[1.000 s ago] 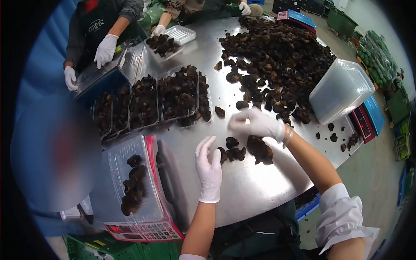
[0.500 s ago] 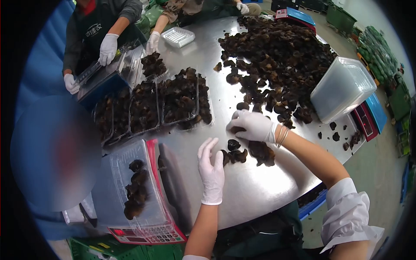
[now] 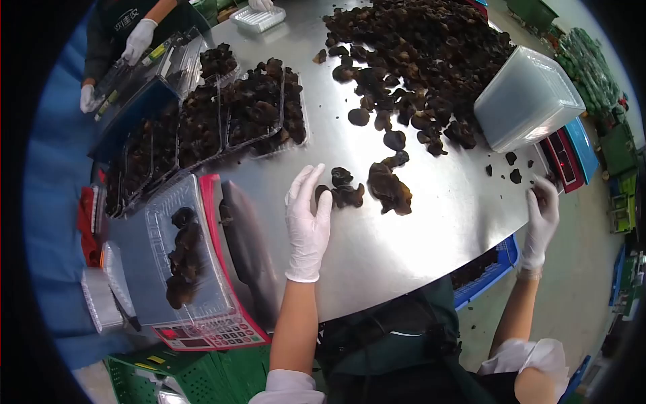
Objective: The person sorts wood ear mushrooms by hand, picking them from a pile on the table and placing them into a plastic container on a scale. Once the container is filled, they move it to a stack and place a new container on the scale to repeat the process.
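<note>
My left hand (image 3: 308, 225), gloved in white, is open with fingers stretched out beside a few black fungus pieces (image 3: 346, 192) on the steel table. A larger black fungus clump (image 3: 390, 190) lies to their right. At the table's right edge is my gloved right hand (image 3: 542, 219), fingers curled together; anything between them is hidden. It is nearest to some small dark scraps (image 3: 515, 176). To the left, a clear plastic tray (image 3: 160, 246) holding a row of black fungus sits on a red-edged scale (image 3: 210, 222).
A large black fungus pile (image 3: 431, 60) covers the far table. Filled trays (image 3: 256, 108) stand at the left. Stacked clear trays (image 3: 528, 101) rest beside another scale (image 3: 568, 158) at right. A blue crate (image 3: 488, 273) is below the edge. A co-worker's gloved hand (image 3: 139, 40) is at far left.
My right hand has left the fungus clump and moved right to the table's edge. My left hand stays open by the small pieces. The view has shifted, so the table sits higher.
</note>
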`<state>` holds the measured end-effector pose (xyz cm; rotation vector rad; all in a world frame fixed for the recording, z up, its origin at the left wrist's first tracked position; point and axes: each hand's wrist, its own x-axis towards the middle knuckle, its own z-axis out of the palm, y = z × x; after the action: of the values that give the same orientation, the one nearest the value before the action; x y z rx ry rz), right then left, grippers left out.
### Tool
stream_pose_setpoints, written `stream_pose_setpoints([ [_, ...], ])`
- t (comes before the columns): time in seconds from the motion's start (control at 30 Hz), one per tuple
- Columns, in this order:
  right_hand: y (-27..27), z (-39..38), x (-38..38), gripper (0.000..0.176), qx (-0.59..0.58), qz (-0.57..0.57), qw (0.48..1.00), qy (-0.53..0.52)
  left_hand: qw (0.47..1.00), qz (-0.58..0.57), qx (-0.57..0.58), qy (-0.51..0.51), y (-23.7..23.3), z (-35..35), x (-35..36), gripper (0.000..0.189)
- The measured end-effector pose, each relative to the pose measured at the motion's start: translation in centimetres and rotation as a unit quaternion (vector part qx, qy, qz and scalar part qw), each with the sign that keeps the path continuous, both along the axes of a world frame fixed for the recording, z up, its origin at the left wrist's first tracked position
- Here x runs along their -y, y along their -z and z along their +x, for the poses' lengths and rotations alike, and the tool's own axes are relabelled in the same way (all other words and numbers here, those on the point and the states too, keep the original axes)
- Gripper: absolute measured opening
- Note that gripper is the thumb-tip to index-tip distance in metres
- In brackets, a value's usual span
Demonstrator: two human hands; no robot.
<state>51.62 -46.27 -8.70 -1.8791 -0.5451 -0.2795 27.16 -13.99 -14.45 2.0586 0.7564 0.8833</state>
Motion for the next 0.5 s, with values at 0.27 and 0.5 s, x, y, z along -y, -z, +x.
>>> stream_pose_setpoints([
  [0.27, 1.1, -3.4, 1.9, 0.028, 0.046, -0.190, 0.981, 0.010, 0.996, 0.073, -0.017, 0.048, -0.9, 0.0, 1.3, 0.006],
  [0.5, 3.9, -9.7, -13.8, 0.062, 0.153, -0.305, 0.912, -0.228, 0.987, -0.072, 0.141, -0.019, -0.1, -1.2, 0.4, 0.022],
])
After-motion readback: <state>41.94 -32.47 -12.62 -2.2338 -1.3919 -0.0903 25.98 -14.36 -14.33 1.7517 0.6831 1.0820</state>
